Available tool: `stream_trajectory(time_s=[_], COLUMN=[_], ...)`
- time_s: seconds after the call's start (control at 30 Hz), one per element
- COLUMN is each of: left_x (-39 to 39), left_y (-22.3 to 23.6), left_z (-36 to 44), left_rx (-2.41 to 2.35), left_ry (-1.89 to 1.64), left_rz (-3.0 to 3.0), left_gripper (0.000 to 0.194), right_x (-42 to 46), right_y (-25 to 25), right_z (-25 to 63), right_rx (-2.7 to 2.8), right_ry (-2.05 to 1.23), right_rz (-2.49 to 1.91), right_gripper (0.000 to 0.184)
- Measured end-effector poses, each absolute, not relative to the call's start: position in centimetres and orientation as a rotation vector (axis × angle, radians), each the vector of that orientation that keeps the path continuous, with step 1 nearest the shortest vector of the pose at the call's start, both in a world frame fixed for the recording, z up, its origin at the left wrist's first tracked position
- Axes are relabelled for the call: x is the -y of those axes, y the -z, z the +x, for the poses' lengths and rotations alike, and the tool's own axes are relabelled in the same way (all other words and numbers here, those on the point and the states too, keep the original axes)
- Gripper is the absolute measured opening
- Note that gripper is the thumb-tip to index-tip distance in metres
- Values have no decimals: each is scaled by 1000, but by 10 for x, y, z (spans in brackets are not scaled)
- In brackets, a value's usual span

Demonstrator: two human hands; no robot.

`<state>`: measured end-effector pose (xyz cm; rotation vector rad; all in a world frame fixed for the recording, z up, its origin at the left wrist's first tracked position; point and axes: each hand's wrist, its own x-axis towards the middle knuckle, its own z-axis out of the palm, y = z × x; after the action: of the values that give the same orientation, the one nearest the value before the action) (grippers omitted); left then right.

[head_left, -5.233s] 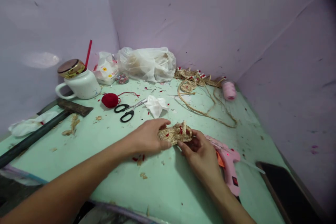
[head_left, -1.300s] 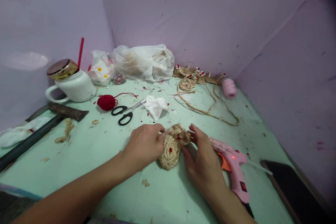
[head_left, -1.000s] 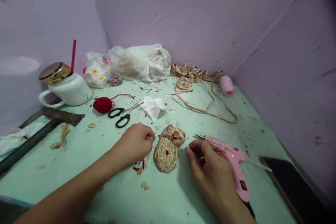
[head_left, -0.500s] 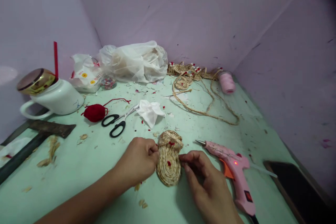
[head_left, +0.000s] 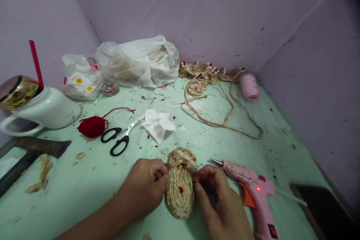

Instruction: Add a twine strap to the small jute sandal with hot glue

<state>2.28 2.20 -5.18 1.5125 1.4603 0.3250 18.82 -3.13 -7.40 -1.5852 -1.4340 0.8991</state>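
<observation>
A tan, slipper-shaped piece of coiled plant fibre [head_left: 180, 203], dotted with red, was rested on the pale green table [head_left: 97, 172] between both hands. The left hand [head_left: 146, 187] was curled against its left edge; at the opposite edge the right hand [head_left: 218, 198] was held with thumb and forefinger close together. Whether the edge was pinched by either could not be told. By uneven pulling, the coils could be skewed or parted. A burn could be caused by an outward sweep of the right hand, since the metal nozzle [head_left: 217, 162] of the lit pink glue gun [head_left: 244, 173] was pointed nearby, possibly hot.
</observation>
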Motion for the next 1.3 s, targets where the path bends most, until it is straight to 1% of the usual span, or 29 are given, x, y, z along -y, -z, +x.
stream_trajectory(time_s=[0.13, 0.3, 0.43, 0.53, 0.63, 0.73, 0.83, 0.93, 1.0, 1.1, 1.2, 1.3], left_x=[-19, -13, -10, -10, -11, -12, -14, -14, -12, -7, -7, -9], left_y=[47, 51, 54, 54, 54, 55, 56, 52, 47, 41, 39, 41], left_z=[26, 32, 37, 39, 39, 38, 35, 30, 29, 29, 30, 26], left_rx=[-1388, -1338, -1264, -1267, -1272, -1262, -1275, -1339, -1435, -1504, -1509, -1493], left_ry=[-390, -532, -618, -679, -702, -734, -730, -681, -637, -576, -543, -472], left_rz=[1342, 1231, 1165, 1077, 1027, 1069, 1165, 1354, 1604, 1982, 2133, 2258], left_gripper=[14, 14, 12, 8, 8, 9, 12, 19, 27, 42, 50, 55], right_x=[30, 26, 22, 21, 20, 20, 20, 20, 20, 21, 21, 20], right_y=[78, 68, 56, 53, 52, 54, 58, 63, 64, 62, 58, 59], right_z=[195, 192, 187, 186, 186, 188, 190, 187, 183, 175, 173, 179], right_rx=[1122, 465, 329, 373, 490, 522, 525, 576, 587, 546, 539, 607], right_ry=[-1119, -1574, -1819, -1863, -1866, -1805, -1737, -1714, -1740, -1806, -1891, -1934], right_rz=[-1439, -1104, -799, -702, -737, -801, -862, -942, -970, -888, -841, -972], right_gripper=[14, 30, 29, 30, 31, 24, 23, 24, 23, 25, 30, 31])
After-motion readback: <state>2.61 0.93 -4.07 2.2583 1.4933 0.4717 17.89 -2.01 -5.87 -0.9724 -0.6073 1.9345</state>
